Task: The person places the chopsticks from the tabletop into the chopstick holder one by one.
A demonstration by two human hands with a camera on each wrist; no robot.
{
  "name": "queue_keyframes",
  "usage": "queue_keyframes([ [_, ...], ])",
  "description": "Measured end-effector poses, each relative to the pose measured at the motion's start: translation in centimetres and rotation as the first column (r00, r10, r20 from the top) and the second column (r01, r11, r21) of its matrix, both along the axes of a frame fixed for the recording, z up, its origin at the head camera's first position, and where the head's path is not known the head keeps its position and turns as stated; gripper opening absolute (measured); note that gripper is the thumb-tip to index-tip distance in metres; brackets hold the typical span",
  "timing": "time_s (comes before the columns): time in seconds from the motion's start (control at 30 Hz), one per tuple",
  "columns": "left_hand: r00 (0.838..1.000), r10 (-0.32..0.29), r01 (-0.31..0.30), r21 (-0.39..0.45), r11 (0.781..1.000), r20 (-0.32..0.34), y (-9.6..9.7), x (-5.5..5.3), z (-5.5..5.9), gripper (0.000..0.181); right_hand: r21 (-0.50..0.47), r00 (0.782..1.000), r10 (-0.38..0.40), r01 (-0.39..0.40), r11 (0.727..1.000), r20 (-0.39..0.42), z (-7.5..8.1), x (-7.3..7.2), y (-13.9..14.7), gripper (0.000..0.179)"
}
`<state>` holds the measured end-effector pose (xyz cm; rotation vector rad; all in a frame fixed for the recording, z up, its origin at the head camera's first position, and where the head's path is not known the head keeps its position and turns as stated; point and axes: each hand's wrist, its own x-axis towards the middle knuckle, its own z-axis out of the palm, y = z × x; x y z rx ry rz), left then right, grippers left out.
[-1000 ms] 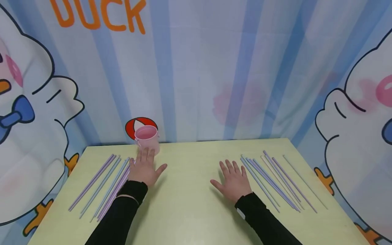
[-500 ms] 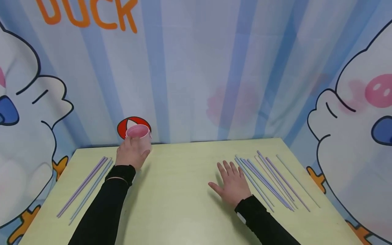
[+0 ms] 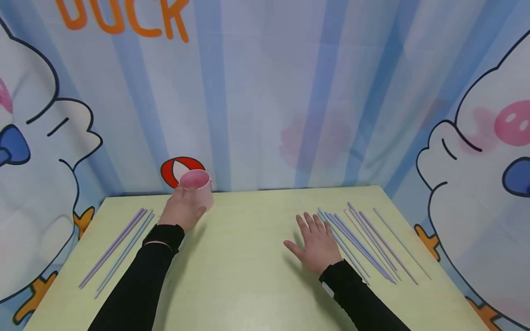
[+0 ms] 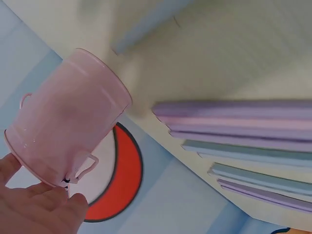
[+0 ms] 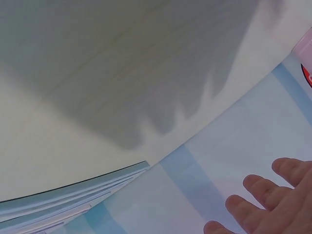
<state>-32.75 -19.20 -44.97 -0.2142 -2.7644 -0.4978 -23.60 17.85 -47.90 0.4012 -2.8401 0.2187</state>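
In the head view my left hand (image 3: 181, 210) curls its fingers and thumb around the front left of a pink bucket (image 3: 204, 196) at the table's back edge. In the left wrist view the fingers meet the rim of the bucket (image 4: 73, 109), beside a small loop on its side. Whether its base touches the table is unclear. My right hand (image 3: 319, 243) is held palm down with fingers spread, holding nothing, just left of a group of thin purple, blue and pale sticks (image 3: 364, 243). Its fingers (image 5: 265, 192) show in the right wrist view.
More purple and light blue sticks (image 3: 113, 248) lie left of my left arm, which may hide others. The pale yellow table (image 3: 248, 276) ends at a striped blue curtain (image 3: 265, 101) with cartoon ducks.
My left hand has gone from lying flat before the bucket to curling around it, and the bucket has shifted slightly right. The right hand is nearly still. The head view turned a little.
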Motion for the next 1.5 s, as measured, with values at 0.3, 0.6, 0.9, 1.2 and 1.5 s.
queue_keyframes([
  [0.3, 0.996, -0.080, 0.079, -0.035, 0.996, -0.041, 3.1, 4.1, -0.2, 0.080, -0.023, 1.000, 0.024, -0.024, 0.999, 0.015, 0.5, 0.2, -0.7, 0.081],
  [0.6, 0.992, -0.111, 0.110, -0.031, 0.993, -0.056, 6.2, 8.3, -0.3, 0.075, -0.047, 0.997, 0.077, -0.076, 0.996, 0.020, 1.2, -0.2, -2.1, 0.084],
  [0.9, 0.983, -0.175, 0.169, -0.108, 0.980, -0.052, 9.1, 11.6, -0.4, 0.075, -0.101, 0.986, 0.158, -0.153, 0.983, 0.043, 2.9, -0.2, -4.1, 0.087],
  [1.2, 0.954, -0.296, 0.286, -0.144, 0.947, -0.051, 11.3, 14.0, -0.1, 0.074, -0.115, 0.953, 0.279, -0.266, 0.957, 0.117, 5.1, -0.5, -5.5, 0.093],
  [1.5, 0.934, -0.357, 0.354, -0.112, 0.928, -0.001, 12.1, 15.9, 0.7, 0.068, -0.126, 0.910, 0.368, -0.349, 0.929, 0.191, 6.5, -0.6, -5.8, 0.090],
])
